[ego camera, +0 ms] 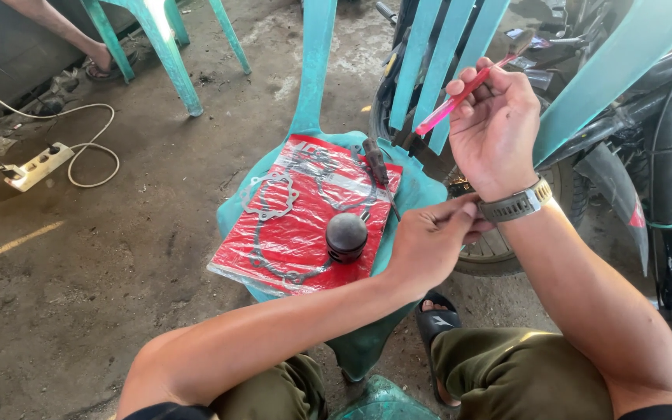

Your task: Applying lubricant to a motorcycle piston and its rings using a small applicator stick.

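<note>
Pink toothbrush (468,89) pinched in right hand (495,124), raised before teal chair (429,190) backrest slats, bristle end up-right. Left hand (429,249) curled low by right wrist, fingertips pinched; what it grips, cannot tell. Chair seat carries one red gasket packet (289,233), one dark piston (347,236) standing on it, one screwdriver (377,167) at packet's far edge. One wristwatch (516,204) on right wrist.

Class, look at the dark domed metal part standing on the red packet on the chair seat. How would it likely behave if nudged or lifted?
The dark domed part looks like solid metal, so probably heavy for its size. It is round, so tipped over it may roll. The red packet under it looks glossy, so a nudge might slide it toward the chair seat edge.
</note>
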